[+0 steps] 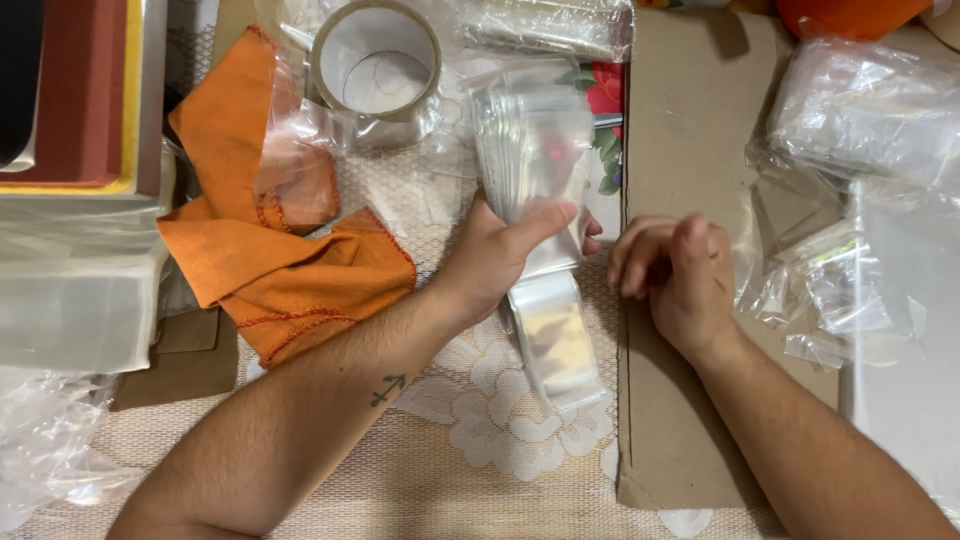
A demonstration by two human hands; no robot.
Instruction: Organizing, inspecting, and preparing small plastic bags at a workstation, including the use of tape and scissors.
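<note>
Clear glossy plastic sleeves (535, 170) fanned in left hand (495, 255); right hand (675, 270) curled.

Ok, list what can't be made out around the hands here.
Head view only:
- Left hand grips a stack of clear bags; their count is lost in glare.
- Right hand is curled, hiding its palm.
- Orange object is cut off by the top edge.
- Tape roll is partly veiled by plastic.

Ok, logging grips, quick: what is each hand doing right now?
Left hand: closed on a stack of clear plastic sleeves.
Right hand: fingers curled, holding nothing, resting on brown cardboard sheet.
</note>
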